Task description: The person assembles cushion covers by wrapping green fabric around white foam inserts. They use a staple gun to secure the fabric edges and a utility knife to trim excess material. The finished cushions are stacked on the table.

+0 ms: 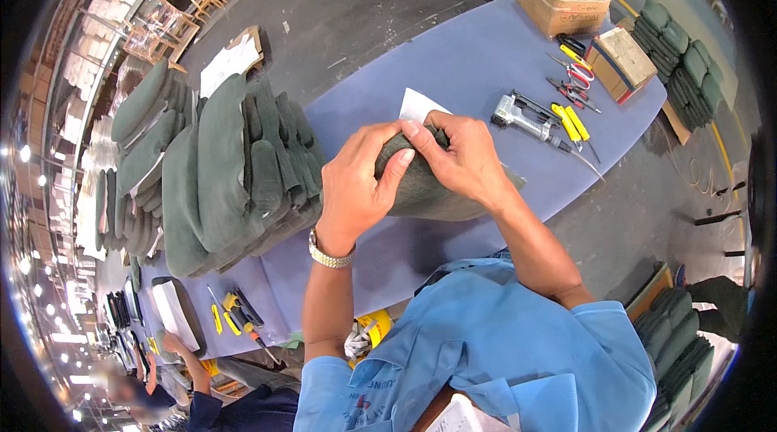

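Note:
A dark green fabric-covered cushion is between my hands, above the blue-grey tabletop. My left hand, with a metal watch on its wrist, grips the cushion's far left edge, fingers curled over it. My right hand pinches the same edge from the other side. Both thumbs press close together on the fabric. The fingertips beyond the edge are hidden. A white sheet lies just past the cushion.
Tall stacks of green cushions stand at left. On the right lie a staple gun with its hose, yellow-handled tools, scissors and pliers. Behind are a carton of white stuffing and a smaller box. A co-worker's hand shows lower left.

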The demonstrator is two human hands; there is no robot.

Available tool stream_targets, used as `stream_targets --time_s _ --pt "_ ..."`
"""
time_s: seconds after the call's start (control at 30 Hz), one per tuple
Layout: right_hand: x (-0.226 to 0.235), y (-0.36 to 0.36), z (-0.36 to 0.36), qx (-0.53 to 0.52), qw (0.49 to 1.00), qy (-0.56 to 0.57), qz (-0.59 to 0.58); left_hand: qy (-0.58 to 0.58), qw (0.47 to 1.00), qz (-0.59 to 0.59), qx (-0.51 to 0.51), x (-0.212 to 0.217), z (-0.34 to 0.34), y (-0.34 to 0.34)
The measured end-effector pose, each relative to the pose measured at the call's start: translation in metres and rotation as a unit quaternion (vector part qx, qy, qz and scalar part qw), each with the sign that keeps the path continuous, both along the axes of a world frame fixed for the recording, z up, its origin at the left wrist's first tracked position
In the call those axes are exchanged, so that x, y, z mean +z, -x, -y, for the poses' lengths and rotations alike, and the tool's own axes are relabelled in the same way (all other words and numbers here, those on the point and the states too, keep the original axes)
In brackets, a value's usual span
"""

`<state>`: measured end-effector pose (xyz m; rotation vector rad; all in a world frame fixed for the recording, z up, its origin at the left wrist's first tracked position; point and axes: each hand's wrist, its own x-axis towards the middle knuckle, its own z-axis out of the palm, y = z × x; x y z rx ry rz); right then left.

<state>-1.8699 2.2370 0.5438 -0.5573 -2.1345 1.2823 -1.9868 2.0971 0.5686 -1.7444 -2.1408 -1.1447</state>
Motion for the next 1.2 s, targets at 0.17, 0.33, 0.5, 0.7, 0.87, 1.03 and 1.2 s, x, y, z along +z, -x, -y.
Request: stream_targets --time_s 0.17,0.33,0.5,0.7,0.87,1.03,1.2 --pt "-0.006 -0.001 -0.002 0.009 0.999 -0.014 -0.044 -0.048 0.999 -0.008 -0.010 -0.005 -0.005 -0.003" --pt "-0.007 0.003 -0.003 0.028 0.995 0.036 -0.086 -0.065 0.998 -0.023 -0.012 -0.002 -0.010 0.001" --pt "0.005 0.000 -0.003 0.036 0.992 0.055 -0.110 -0.063 0.998 0.019 -0.012 0.002 -0.013 -0.003" --pt "0.008 0.004 -0.008 0.040 0.993 0.036 -0.103 -0.034 0.999 0.028 0.023 0.008 -0.011 -0.006" --pt "0.002 0.016 -0.011 0.022 0.984 -0.088 -0.156 -0.011 0.998 0.030 0.048 0.009 -0.009 -0.006" --pt "-0.013 0.043 -0.011 0.067 0.980 -0.061 -0.177 -0.007 0.997 0.050 0.059 0.004 0.003 0.005" --pt "-0.022 0.054 -0.001 0.173 0.975 0.058 -0.129 0.002 0.992 0.102 0.073 -0.001 0.022 0.010"
